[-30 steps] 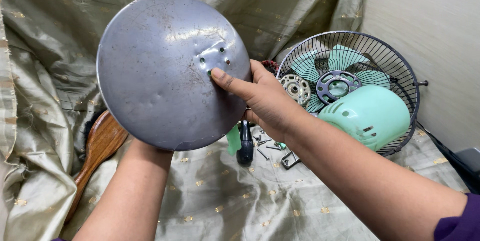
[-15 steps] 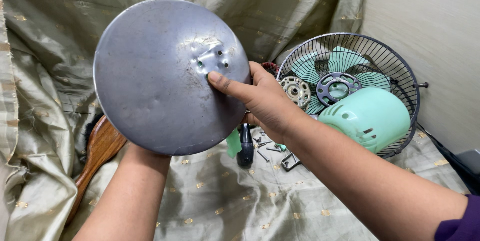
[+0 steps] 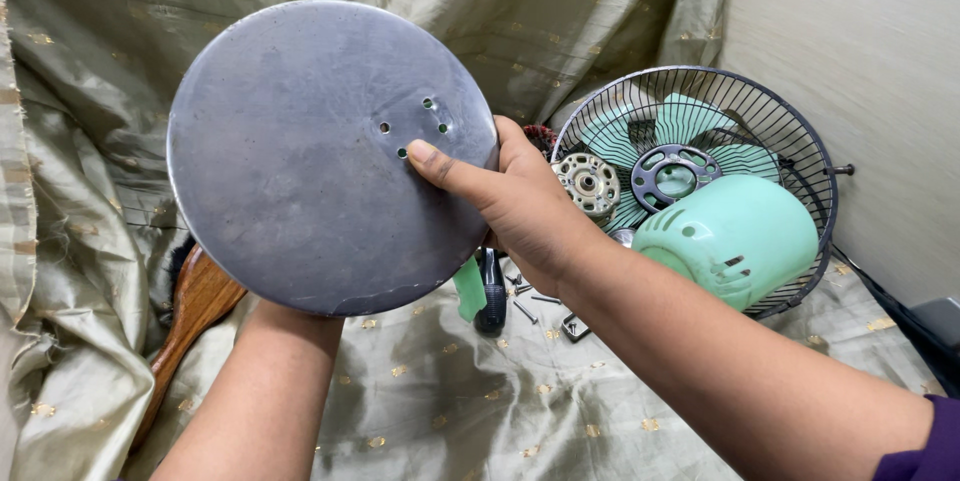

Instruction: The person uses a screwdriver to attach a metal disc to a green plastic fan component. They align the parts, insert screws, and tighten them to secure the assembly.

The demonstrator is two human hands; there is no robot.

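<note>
I hold a round grey metal disc (image 3: 300,161) up in front of me, its scuffed face towards the camera, with several small holes right of its middle. My right hand (image 3: 515,201) grips its right edge, thumb pressed on the face just below the holes. My left hand is hidden behind the disc; only its forearm (image 3: 265,391) shows rising to the lower rim.
An olive cloth with gold dots (image 3: 480,401) covers the floor and backdrop. At right lies a dark wire fan guard (image 3: 800,141) holding green blades, a mint green motor housing (image 3: 735,236) and metal parts. Loose screws (image 3: 535,301), a dark-handled screwdriver (image 3: 490,296) and a wooden brush handle (image 3: 190,316) lie below the disc.
The disc has tilted and shifted slightly left, so its face now looks flatter to the camera. My right thumb stays beside the holes.
</note>
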